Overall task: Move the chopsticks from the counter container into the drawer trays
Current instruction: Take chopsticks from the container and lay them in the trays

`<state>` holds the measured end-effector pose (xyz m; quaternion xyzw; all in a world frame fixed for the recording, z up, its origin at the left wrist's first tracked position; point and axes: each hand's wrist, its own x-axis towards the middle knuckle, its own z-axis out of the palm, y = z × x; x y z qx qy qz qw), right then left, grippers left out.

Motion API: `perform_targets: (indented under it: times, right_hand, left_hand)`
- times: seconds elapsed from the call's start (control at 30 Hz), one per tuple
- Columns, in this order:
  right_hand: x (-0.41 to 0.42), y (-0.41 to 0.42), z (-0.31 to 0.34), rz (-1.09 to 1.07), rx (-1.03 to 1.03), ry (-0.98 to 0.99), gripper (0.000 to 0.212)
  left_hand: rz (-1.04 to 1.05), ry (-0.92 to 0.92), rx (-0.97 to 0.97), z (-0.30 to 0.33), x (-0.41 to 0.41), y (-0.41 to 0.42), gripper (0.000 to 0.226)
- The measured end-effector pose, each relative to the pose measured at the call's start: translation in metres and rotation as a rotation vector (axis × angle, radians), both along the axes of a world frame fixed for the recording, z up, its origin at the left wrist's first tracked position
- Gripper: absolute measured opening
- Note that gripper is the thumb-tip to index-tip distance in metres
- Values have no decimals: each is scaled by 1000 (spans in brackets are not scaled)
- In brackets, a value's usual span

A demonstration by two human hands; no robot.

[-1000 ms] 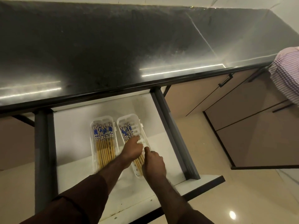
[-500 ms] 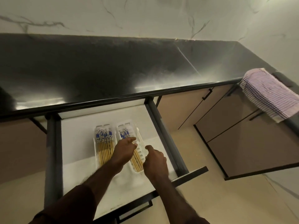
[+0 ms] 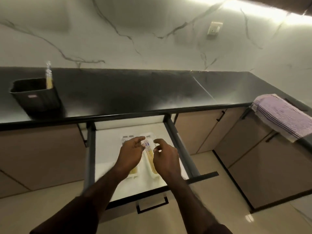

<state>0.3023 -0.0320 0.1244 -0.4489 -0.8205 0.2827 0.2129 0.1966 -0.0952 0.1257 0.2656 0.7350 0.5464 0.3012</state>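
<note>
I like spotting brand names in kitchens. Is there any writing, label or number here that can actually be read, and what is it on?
No text can be read.
Black container on the counter: a small pale label on its front, too blurred to read.
Chopsticks in the drawer tray: blue printed pattern near the ends, no legible letters.
Wall socket: no marking visible.

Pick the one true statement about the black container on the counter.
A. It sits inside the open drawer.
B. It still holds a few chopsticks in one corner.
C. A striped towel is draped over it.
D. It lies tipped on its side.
B: the black container stands upright on the counter at the far left, with a few chopsticks sticking up from its right corner.
</note>
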Motion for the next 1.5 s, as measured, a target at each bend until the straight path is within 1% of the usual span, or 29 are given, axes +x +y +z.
perform_targets:
  times: [0.1,0.2,0.37,0.53,0.63,0.8,0.97,1.2,1.33,1.5]
  right_hand:
    - [-21,-19,17,16,21,67,30]
    - [-47,-38,30,41,22,94,28]
    - [-101,-79,40,62,44,126,26]
    - [-162,-130,47,24,56,184,22]
    - [-204,-164,51,18,53,201,23]
    - [-268,-210,62,60,61,220,26]
    - [-320,-230,68,125,63,244,29]
    - [-386,-226,65,185,61,235,29]
    - [-425,-212,56,196,60,259,28]
    - [-465,-174,52,216,18,315,28]
  left_hand:
    - [44,62,19,19,-21,-26,35]
    - [92,107,41,32,-47,-50,36]
    - [146,115,82,44,-98,-103,36]
    - [116,118,107,51,-169,-171,36]
    - [103,160,111,54,-222,-207,35]
    - [71,237,94,66,-288,-246,37]
    - [74,238,125,74,-336,-267,39]
    - [122,226,126,67,-393,-277,38]
    - [129,231,125,63,-427,-266,37]
    - [114,210,136,62,-467,-223,38]
